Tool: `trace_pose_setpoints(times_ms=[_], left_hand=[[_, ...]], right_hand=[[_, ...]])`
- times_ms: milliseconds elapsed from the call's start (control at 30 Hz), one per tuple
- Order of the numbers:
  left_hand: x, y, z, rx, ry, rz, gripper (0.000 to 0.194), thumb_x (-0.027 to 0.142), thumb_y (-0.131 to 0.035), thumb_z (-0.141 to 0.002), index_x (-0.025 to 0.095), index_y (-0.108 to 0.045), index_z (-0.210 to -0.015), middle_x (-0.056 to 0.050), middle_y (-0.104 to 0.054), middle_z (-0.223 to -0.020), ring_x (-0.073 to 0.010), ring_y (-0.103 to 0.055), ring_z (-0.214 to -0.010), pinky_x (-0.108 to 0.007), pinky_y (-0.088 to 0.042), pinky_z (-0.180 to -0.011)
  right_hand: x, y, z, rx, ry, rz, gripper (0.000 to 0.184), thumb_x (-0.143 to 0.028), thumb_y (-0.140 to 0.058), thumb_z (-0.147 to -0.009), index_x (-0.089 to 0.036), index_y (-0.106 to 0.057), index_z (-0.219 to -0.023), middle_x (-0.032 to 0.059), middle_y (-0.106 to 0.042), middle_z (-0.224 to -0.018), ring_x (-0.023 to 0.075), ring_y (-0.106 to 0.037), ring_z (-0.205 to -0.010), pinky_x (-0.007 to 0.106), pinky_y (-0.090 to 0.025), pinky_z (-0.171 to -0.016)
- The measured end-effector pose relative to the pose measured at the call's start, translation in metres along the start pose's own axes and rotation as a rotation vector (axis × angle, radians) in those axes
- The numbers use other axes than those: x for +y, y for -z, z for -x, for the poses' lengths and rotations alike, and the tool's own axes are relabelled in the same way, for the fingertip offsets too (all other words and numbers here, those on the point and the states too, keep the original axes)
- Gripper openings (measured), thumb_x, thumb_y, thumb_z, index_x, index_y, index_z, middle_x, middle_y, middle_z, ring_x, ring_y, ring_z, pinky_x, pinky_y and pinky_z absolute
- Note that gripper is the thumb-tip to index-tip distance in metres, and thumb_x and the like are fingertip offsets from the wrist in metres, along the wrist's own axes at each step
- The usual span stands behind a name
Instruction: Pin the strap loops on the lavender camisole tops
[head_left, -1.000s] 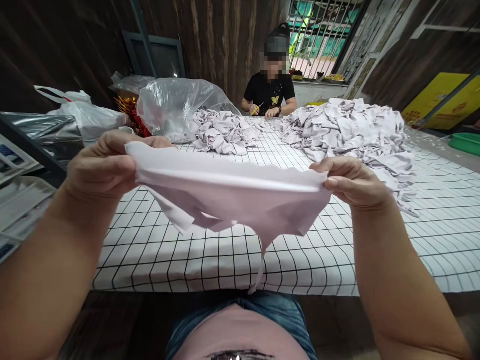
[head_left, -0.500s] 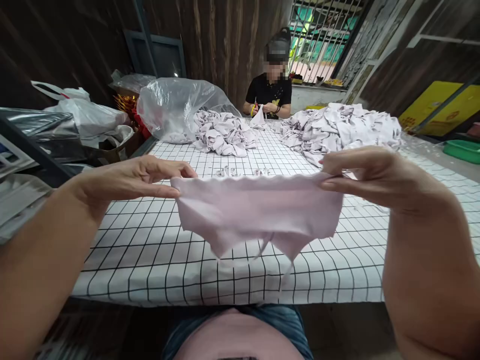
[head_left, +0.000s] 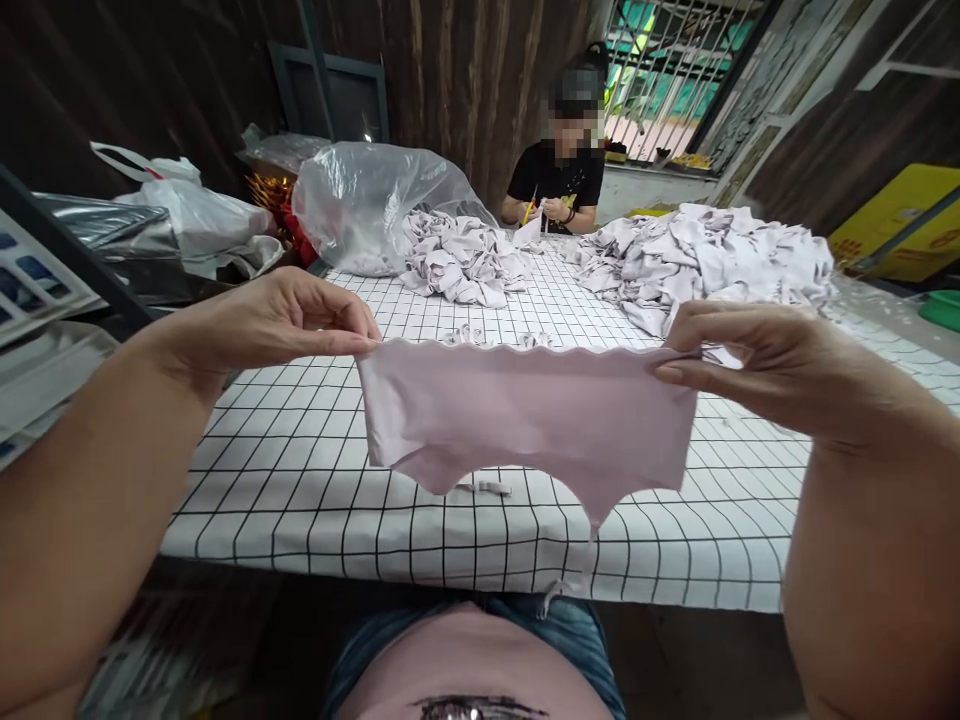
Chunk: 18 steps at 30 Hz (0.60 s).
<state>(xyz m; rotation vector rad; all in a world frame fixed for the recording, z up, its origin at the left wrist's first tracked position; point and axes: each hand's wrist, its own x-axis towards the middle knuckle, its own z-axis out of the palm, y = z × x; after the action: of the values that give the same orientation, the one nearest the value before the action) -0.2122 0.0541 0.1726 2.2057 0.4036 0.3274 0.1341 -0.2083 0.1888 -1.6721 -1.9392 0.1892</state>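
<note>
A pale pink bra top (head_left: 517,410) with a wavy edge hangs stretched out above the table's near part, that edge uppermost. My left hand (head_left: 300,315) pinches its upper left corner between thumb and fingers. At the opposite corner, my right hand (head_left: 735,350) has the same edge gripped between thumb and forefinger. Two pointed parts hang down, and a thin strap (head_left: 555,595) dangles from the right one past the table edge. Small curled strips (head_left: 480,488) show on the cloth below the garment.
A white tablecloth with a black grid (head_left: 262,480) covers the table. Toward the back lie a smaller garment heap (head_left: 461,255) and a larger heap (head_left: 720,260), with a clear plastic bag (head_left: 360,200) at the left. A co-worker (head_left: 559,180) sits at the far end, holding cloth and yellow-handled scissors.
The bra top is now pulled straighter and flatter between my hands, and my left hand sits slightly higher. The whole view has shifted a little, moving the background to the right.
</note>
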Motion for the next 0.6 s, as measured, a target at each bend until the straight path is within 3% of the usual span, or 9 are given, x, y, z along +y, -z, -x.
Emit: trace_pose_setpoints(times_ms=[100, 167, 233, 300, 400, 467, 533, 600], left_hand=[[-0.015, -0.014, -0.008, -0.072, 0.073, -0.029, 0.018, 0.036, -0.068, -0.079, 0.017, -0.068, -0.077, -0.005, -0.067, -0.079, -0.0171, -0.06, -0.078, -0.027, -0.048, -0.069], [-0.032, -0.03, -0.016, -0.164, 0.131, -0.065, 0.02, 0.037, -0.068, -0.078, 0.017, -0.065, -0.076, -0.004, -0.065, -0.076, -0.0155, -0.058, -0.072, -0.026, -0.046, -0.066], [-0.052, -0.046, -0.026, -0.226, 0.177, -0.064, 0.021, 0.037, -0.069, -0.075, 0.017, -0.063, -0.074, -0.002, -0.063, -0.072, -0.014, -0.055, -0.067, -0.024, -0.043, -0.061], [-0.074, -0.058, -0.034, -0.222, 0.201, -0.057, 0.02, 0.036, -0.069, -0.072, 0.017, -0.061, -0.071, -0.001, -0.059, -0.068, -0.013, -0.052, -0.063, -0.024, -0.04, -0.058], [-0.094, -0.069, -0.042, -0.1, 0.248, -0.172, 0.017, 0.032, -0.07, -0.067, 0.018, -0.06, -0.07, -0.001, -0.058, -0.066, -0.0138, -0.051, -0.061, -0.024, -0.038, -0.056], [-0.089, -0.078, -0.045, 0.063, 0.269, -0.284, 0.018, 0.032, -0.07, -0.066, 0.018, -0.059, -0.071, -0.002, -0.06, -0.069, -0.0153, -0.052, -0.063, -0.025, -0.038, -0.057], [-0.068, -0.095, -0.047, 0.164, 0.248, -0.256, 0.022, 0.037, -0.069, -0.07, 0.018, -0.059, -0.074, -0.004, -0.062, -0.074, -0.0163, -0.054, -0.067, -0.026, -0.04, -0.058], [-0.037, -0.118, -0.051, 0.069, 0.187, -0.049, 0.03, 0.046, -0.065, -0.077, 0.018, -0.06, -0.079, -0.004, -0.063, -0.077, -0.0159, -0.056, -0.067, -0.026, -0.042, -0.058]], right_hand=[[0.02, -0.023, 0.003, -0.061, -0.159, 0.003, 0.023, -0.046, -0.069, -0.081, -0.023, -0.069, -0.079, 0.0057, -0.06, -0.088, 0.0166, -0.054, -0.075, 0.032, -0.043, -0.063], [0.036, -0.047, 0.006, -0.147, -0.303, -0.111, 0.028, -0.05, -0.066, -0.082, -0.022, -0.068, -0.08, 0.0063, -0.061, -0.093, 0.0164, -0.055, -0.077, 0.03, -0.044, -0.062], [0.051, -0.074, 0.01, -0.258, -0.442, -0.254, 0.032, -0.052, -0.064, -0.083, -0.02, -0.065, -0.08, 0.0041, -0.06, -0.084, 0.0141, -0.053, -0.07, 0.028, -0.041, -0.058], [0.066, -0.098, 0.014, -0.296, -0.538, -0.357, 0.033, -0.05, -0.067, -0.079, -0.019, -0.059, -0.075, -0.0007, -0.054, -0.069, 0.0106, -0.046, -0.06, 0.025, -0.034, -0.052], [0.078, -0.121, 0.017, -0.189, -0.624, -0.479, 0.034, -0.042, -0.077, -0.071, -0.019, -0.053, -0.074, -0.0049, -0.046, -0.063, 0.0081, -0.039, -0.055, 0.024, -0.029, -0.05], [0.074, -0.126, 0.014, -0.095, -0.664, -0.577, 0.036, -0.039, -0.08, -0.067, -0.02, -0.052, -0.079, -0.0044, -0.049, -0.066, 0.0088, -0.043, -0.057, 0.023, -0.032, -0.05], [0.059, -0.128, 0.006, -0.023, -0.666, -0.671, 0.038, -0.039, -0.082, -0.066, -0.02, -0.052, -0.082, -0.003, -0.053, -0.069, 0.01, -0.048, -0.06, 0.024, -0.037, -0.051], [0.037, -0.129, -0.007, 0.02, -0.603, -0.758, 0.038, -0.039, -0.081, -0.068, -0.02, -0.052, -0.083, -0.002, -0.057, -0.072, 0.0105, -0.052, -0.062, 0.024, -0.042, -0.054]])
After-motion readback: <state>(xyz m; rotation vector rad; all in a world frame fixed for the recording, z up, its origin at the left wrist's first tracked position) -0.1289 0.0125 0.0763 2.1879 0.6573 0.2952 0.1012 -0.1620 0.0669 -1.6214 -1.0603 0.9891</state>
